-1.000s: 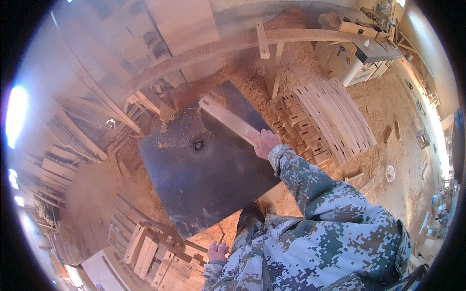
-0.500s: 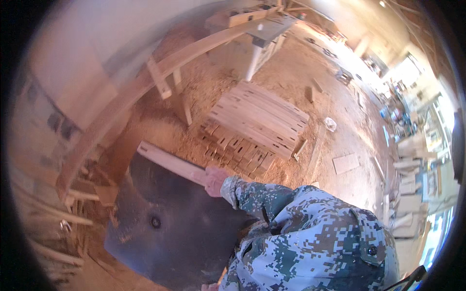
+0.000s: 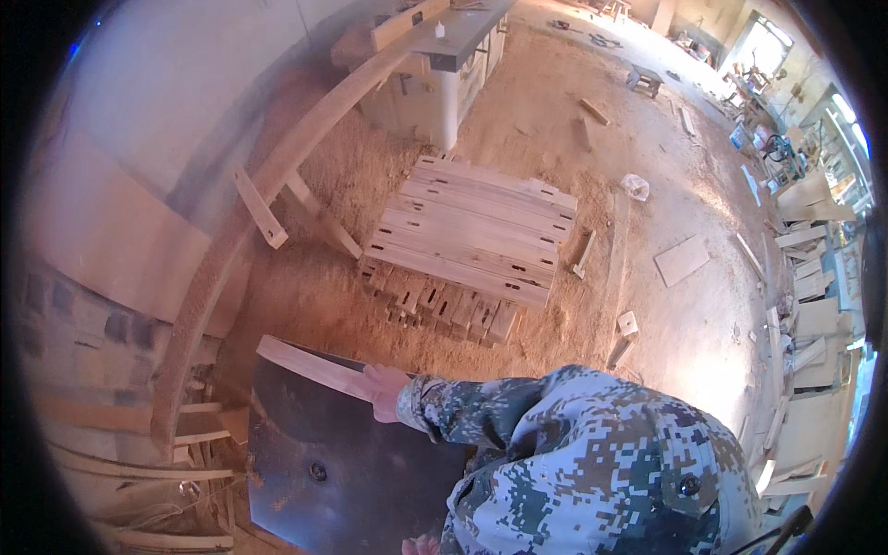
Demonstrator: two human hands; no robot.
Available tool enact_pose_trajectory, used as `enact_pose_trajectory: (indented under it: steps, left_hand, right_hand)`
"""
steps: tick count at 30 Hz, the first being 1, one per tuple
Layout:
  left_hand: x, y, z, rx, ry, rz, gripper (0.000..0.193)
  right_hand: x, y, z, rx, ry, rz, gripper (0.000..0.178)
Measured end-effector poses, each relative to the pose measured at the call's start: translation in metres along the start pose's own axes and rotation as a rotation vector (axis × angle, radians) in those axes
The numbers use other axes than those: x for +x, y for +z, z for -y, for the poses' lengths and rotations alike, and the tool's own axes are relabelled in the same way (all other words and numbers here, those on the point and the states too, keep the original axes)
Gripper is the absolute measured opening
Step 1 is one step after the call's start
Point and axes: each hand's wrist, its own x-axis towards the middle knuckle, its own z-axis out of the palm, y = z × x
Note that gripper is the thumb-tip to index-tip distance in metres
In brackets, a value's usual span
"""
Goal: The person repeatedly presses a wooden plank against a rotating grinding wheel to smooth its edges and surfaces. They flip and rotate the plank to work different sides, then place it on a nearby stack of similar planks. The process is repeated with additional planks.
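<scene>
Head view. In the lower left of the frame, the right hand grasps a wooden bar, its fingers closed around the right end. The bar extends leftward and slightly upward from the grip, along the upper edge of the dark desk; whether its underside touches the desk cannot be told. A round dark knob stands on the desk, below the bar and well apart from it. The left hand appears at the bottom edge of the frame, largely cut off, beside the desk's lower right part; whether its fingers are clenched or released cannot be told. A camouflage sleeve leads from the right hand toward the lower right.

Near the centre, a stack of slotted timbers occupies the sawdust-strewn floor. A long curved beam sweeps from the top centre down the left side. To the right of the stack lie a crumpled bag and a flat board; a small stool stands at upper right.
</scene>
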Motion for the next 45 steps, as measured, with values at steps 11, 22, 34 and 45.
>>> enact_pose_trajectory:
  steps: [11, 22, 34, 45]
  left_hand:
    - [-0.016, 0.050, 0.012, 0.003, 0.025, -0.032, 0.069]
    - [-0.018, 0.082, 0.006, 0.075, 0.059, -0.118, 0.061]
    - [-0.013, 0.077, 0.005, 0.090, 0.087, -0.166, 0.052]
    - [-0.037, 0.045, 0.023, 0.261, 0.413, -0.075, 0.045]
  right_hand:
    - [0.001, -0.043, -0.029, -0.075, -0.129, 0.203, 0.081]
    - [0.027, -0.135, -0.280, -0.471, 0.265, -0.077, 0.094]
    - [0.053, -0.160, -0.265, -0.474, 0.369, -0.018, 0.101]
    - [0.080, -0.173, -0.262, -0.516, 0.333, -0.026, 0.070]
